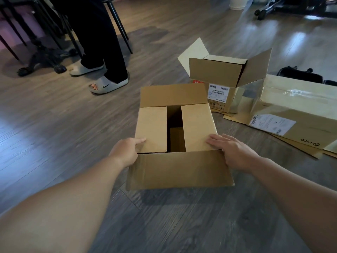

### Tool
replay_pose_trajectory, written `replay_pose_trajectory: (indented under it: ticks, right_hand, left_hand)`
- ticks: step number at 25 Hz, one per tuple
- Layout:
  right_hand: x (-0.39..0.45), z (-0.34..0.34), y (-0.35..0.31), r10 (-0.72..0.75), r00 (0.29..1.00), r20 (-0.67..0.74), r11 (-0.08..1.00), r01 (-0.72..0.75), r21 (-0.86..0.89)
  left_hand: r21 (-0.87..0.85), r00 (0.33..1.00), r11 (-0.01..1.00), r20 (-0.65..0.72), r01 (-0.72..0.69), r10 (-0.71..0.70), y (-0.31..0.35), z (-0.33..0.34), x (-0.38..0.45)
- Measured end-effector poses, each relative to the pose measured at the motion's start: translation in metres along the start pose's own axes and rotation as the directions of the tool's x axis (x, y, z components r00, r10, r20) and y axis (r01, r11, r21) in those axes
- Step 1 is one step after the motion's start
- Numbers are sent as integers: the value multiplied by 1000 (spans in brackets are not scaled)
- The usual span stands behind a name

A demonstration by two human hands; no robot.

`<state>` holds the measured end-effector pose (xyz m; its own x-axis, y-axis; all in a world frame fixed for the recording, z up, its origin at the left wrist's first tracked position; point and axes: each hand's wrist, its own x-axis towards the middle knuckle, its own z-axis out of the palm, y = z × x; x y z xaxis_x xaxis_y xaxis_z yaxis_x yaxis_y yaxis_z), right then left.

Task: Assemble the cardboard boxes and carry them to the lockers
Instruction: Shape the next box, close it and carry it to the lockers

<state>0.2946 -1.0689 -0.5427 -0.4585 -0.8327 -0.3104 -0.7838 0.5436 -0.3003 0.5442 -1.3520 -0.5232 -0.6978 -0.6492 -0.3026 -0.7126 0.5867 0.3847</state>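
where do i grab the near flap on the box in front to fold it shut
Take the near flap by its free long edge closest to you, coming from your side and reaching underneath. It splays outward from the box, hinged along its far edge, so lifting there swings it shut.

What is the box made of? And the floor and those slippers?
Box: brown cardboard, matte, with folded flaps and creased edges. Floor: grey planks with wood grain, maybe laminate; slightly glossy, since light reflects off it. Slippers: grey, smooth and thick, probably foam or rubber.
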Motion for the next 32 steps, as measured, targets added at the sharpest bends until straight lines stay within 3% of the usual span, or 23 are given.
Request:
replay_pose_trajectory:
  ticks: [5, 7, 10, 12, 15, 17, 20, 24, 26, 28, 32]
  right_hand:
    - [-9, -4, 20, -51, 997, -59, 998, 53, 40]
    - [-17, -7, 19, -68, 992, -105, 984, 85, 158]
    - [-16, -11, 10, 186, 968, -169, 881, -88, 465]
    - [-8, -12, 0, 353, 915, -196, 836, -214, 505]
    - [-1, -14, -19, 415, 855, -310, 817, -199, 542]
    - [0, -13, -30, 406, 859, -313, 792, -160, 589]
    - [4, -4, -36, 399, 865, -304, 856, -233, 462]
    - [-13, 7, -20, 286, 835, -470, 957, -225, 183]
    - [-22, 10, -7, 275, 832, -481, 961, -256, 105]
    - [-26, 9, 2, 321, 817, -478, 945, -311, 102]
    - [-22, -4, 23, 549, 724, -419, 835, -454, 310]
  left_hand:
    - [30, 999, 999, -26, -38, 38, -6, -5, 1]
    - [32, 995, 995, -34, -94, 95, -9, -7, -3]
    - [-107, 998, 993, -35, -51, 48, -8, -7, -11]
    - [-84, 998, 996, -56, 19, -23, -1, -7, -11]
    - [-144, 994, 988, -91, 49, -62, 5, -5, -7]
    - [-221, 988, 972, -113, 80, -107, 9, -2, -3]
    - [-267, 980, 959, -140, 98, -139, 29, -5, -1]
    - [-123, 998, 991, -14, 55, -57, 33, 0, 4]
    - [-101, 999, 994, 26, 28, -26, 30, 7, 6]
    - [-90, 999, 996, 43, -11, 15, 34, 10, 7]
    - [-79, 990, 990, 79, -113, 120, 58, 18, 4]
